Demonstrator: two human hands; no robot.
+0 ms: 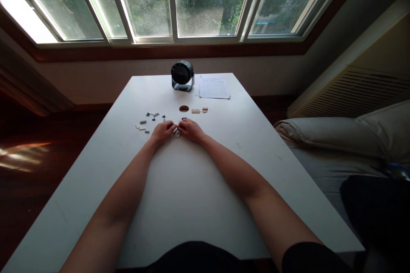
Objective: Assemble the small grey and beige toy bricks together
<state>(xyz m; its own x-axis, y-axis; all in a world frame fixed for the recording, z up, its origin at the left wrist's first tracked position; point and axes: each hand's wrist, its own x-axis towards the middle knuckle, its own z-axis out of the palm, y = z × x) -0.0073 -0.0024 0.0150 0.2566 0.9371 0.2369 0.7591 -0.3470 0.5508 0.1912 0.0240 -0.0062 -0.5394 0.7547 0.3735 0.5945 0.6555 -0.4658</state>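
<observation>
My left hand (163,130) and my right hand (191,129) meet over the far half of a white table (198,187). The fingers of both are closed and nearly touch. Whatever lies between the fingertips is too small and too covered to name. Just below them are a few small grey and tan pieces (178,135). Behind my right hand a round dark-and-white piece (183,119) is partly hidden. Left of my left hand lie several loose parts, among them a grey bar (143,122), a tan strip (142,129) and a small black piece (153,119).
Beyond the hands are tan studded blocks (195,111), a smaller tan group (205,110) and a round hole (183,108) in the tabletop. A black fan-like device (182,75) stands near printed paper (214,87) at the far edge. A cushioned seat (333,136) flanks the right side.
</observation>
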